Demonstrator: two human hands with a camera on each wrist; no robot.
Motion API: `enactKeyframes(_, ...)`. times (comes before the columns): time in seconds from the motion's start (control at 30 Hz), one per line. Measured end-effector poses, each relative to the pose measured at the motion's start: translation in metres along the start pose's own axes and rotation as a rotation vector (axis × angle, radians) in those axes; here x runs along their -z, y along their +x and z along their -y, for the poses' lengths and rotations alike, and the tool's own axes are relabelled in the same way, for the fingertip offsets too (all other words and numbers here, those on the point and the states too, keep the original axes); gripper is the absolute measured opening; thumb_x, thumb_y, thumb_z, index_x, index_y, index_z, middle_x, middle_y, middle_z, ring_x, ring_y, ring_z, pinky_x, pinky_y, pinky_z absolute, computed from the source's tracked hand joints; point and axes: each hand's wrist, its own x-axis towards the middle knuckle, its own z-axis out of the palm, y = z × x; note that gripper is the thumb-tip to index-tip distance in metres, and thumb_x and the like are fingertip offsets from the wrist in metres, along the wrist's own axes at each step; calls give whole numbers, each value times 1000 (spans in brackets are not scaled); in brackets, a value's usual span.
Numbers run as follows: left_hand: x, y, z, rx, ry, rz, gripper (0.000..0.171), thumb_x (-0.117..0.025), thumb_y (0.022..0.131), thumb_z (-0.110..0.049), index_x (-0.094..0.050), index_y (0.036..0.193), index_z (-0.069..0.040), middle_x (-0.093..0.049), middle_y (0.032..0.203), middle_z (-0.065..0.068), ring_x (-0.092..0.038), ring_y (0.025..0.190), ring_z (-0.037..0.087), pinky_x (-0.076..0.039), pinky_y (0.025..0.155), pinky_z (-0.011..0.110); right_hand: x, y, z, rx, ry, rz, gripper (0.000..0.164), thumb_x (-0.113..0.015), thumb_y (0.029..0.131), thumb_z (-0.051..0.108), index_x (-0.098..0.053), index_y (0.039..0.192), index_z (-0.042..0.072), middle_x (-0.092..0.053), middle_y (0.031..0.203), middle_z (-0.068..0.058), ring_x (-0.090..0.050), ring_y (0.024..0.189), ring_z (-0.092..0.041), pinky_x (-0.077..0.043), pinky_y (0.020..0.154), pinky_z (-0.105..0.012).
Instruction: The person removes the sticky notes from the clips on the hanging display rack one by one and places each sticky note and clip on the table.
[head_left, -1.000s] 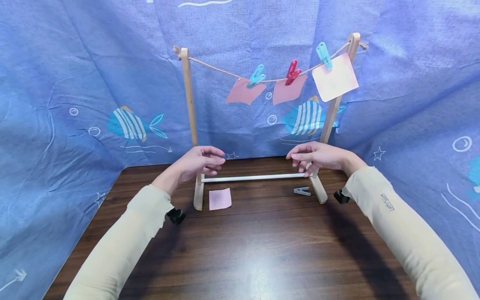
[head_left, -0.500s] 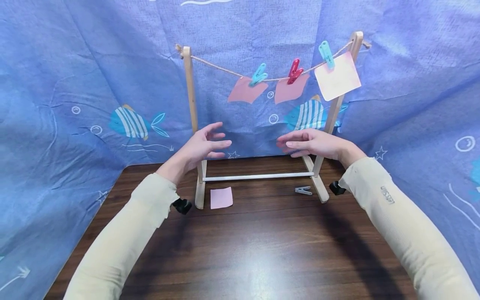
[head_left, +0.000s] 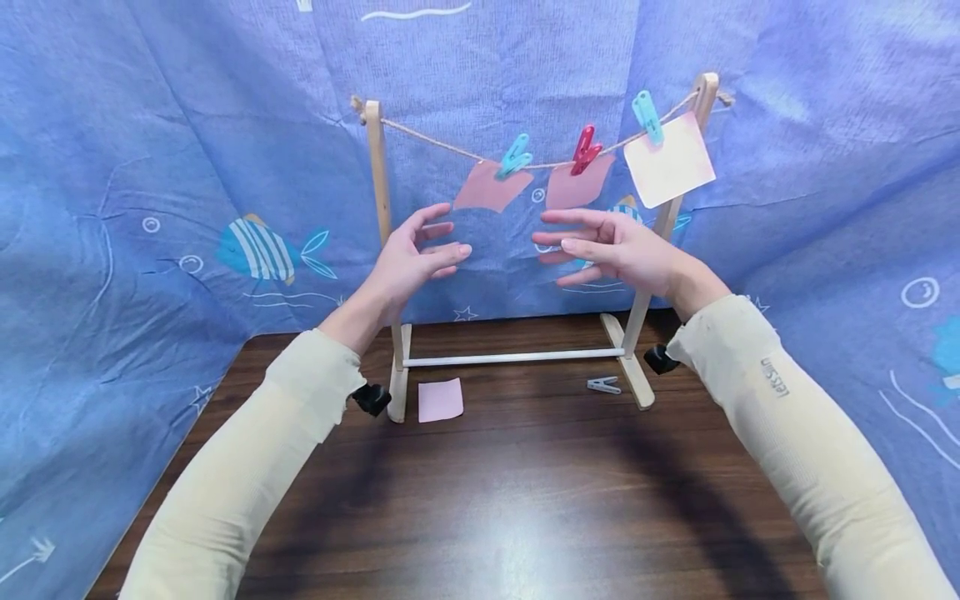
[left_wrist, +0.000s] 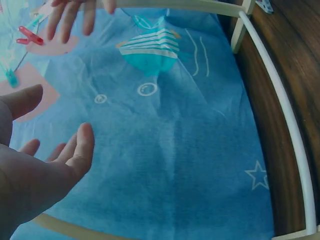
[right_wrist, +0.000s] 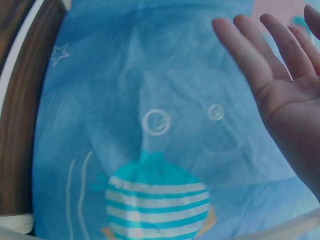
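Note:
Both hands are raised in front of the wooden stand, fingers spread and holding nothing. My left hand (head_left: 420, 250) is just below the left pink paper (head_left: 491, 187), which a light blue clothespin (head_left: 514, 157) clips to the rope (head_left: 431, 140). Under the middle pink paper (head_left: 576, 185) and its red clothespin (head_left: 585, 150) is my right hand (head_left: 611, 250). A second light blue clothespin (head_left: 647, 117) holds a pale square paper (head_left: 670, 162) near the right post. The left wrist view also catches the red clothespin (left_wrist: 30, 36) and the right hand's fingers.
On the brown table (head_left: 525, 483) lie a pink paper square (head_left: 440, 401) near the stand's left foot and a grey clothespin (head_left: 603, 384) near its right foot. A white crossbar (head_left: 513, 358) joins the posts. Blue fish-print cloth (head_left: 300, 167) surrounds the table at the back and sides.
Both hands have risen from near the crossbar toward the hanging papers, and their fingers have spread. The papers, clothespins and stand stay in place; the view shifts slightly.

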Motion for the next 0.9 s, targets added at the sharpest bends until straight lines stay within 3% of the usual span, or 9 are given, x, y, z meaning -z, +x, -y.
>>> enactKeyframes(0.1, -3, 3, -8, -35, -35, -19, 72, -77, 92, -13, -40, 154, -17, -46, 151, 12, -58, 128, 25, -52, 100, 44, -4, 3, 11, 38, 29, -7, 53, -51, 107, 9, -36, 158, 11, -47, 153, -17, -54, 132, -34, -54, 92, -50)
enactKeyframes(0.27, -7, 9, -20, -87, -56, -54, 67, -78, 91, -9, -46, 150, -14, -50, 146, 10, -56, 129, 25, -54, 99, 42, -9, 9, 25, 128, 51, -57, 54, -53, 105, 6, -35, 157, 5, -47, 152, -20, -60, 126, -33, -56, 87, -49)
enactKeyframes(0.47, -12, 13, -29, -117, -101, -102, 58, -79, 89, -6, -55, 141, -14, -57, 137, 9, -61, 121, 25, -55, 96, 42, -14, 12, 37, 224, 78, -149, 56, -56, 103, 4, -38, 155, 7, -45, 154, -15, -67, 116, -31, -58, 82, -47)
enactKeyframes(0.67, -12, 18, -35, -116, -103, -119, 52, -79, 87, -2, -58, 134, -5, -61, 127, 13, -64, 112, 29, -58, 91, 41, -15, 14, 47, 218, 83, -162, 64, -59, 102, 2, -33, 159, 12, -36, 162, -6, -69, 112, -32, -58, 79, -47)
enactKeyframes(0.9, -11, 21, -42, -94, -33, -106, 43, -79, 88, -2, -62, 127, -8, -62, 123, 13, -64, 109, 28, -57, 92, 42, -18, 22, 56, 180, 24, -171, 75, -64, 99, 3, -25, 162, 17, -27, 166, 3, -69, 110, -32, -58, 78, -46)
